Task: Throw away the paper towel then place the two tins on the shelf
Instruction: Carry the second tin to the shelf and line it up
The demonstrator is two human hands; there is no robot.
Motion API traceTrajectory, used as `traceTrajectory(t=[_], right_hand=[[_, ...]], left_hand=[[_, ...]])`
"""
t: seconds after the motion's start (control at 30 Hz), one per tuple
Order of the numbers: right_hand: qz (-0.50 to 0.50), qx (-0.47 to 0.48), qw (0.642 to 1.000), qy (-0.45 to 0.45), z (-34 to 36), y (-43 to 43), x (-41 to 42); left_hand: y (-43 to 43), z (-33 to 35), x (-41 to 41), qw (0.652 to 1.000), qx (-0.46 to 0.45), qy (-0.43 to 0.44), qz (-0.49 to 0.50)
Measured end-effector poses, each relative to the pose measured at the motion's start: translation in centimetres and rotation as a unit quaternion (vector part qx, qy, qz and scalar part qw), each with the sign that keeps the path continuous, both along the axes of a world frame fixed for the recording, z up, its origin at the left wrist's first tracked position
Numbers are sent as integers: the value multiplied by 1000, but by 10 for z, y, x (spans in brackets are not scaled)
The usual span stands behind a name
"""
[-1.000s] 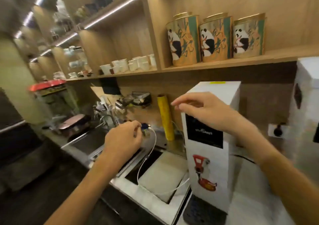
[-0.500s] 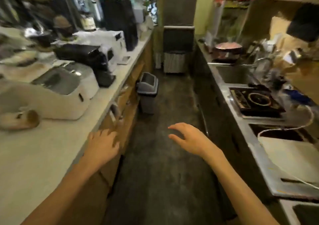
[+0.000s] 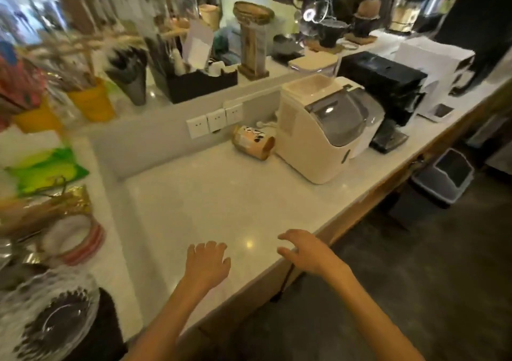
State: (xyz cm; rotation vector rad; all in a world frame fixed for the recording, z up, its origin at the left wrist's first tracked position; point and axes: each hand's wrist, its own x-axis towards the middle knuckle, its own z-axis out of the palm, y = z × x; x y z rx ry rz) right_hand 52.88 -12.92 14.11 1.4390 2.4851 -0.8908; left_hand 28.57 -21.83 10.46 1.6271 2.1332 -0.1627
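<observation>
From the head camera, both hands reach out over the near part of a pale stone table. The left hand is palm down with fingers loosely spread, empty, low over the surface. The right hand is just beside it at the table's front edge, fingers curved and apart, grasping nothing.

Well beyond both hands, toward the back wall, one tin with a panda print lies on its side on the table. It is just below a row of wall sockets and close beside a cream countertop appliance with a dark curved window; whether they touch cannot be told. Further along beyond the right hand stand a black machine and a white box-shaped machine.

Off the table, on the floor far to the right of the right hand, sits a grey bin with a swing lid.

To the left of the left hand, a raised ledge carries blurred clutter, including yellow cups and a glass dish.
</observation>
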Motion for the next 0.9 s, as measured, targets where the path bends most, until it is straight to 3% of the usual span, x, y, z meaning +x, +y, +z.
traceTrajectory(t=[0.27, 0.53, 0.77, 0.9], right_hand=[[35, 44, 998, 19, 15, 141, -54], [30, 26, 997, 73, 3, 332, -115], [-68, -26, 990, 120, -48, 456, -164], [-97, -69, 988, 100, -85, 498, -189]], left_hand=[[74, 1, -17, 995, 17, -38, 86], [233, -3, -36, 967, 56, -127, 215], [369, -34, -30, 902, 61, -276, 328], [413, -60, -30, 855, 27, -352, 381]])
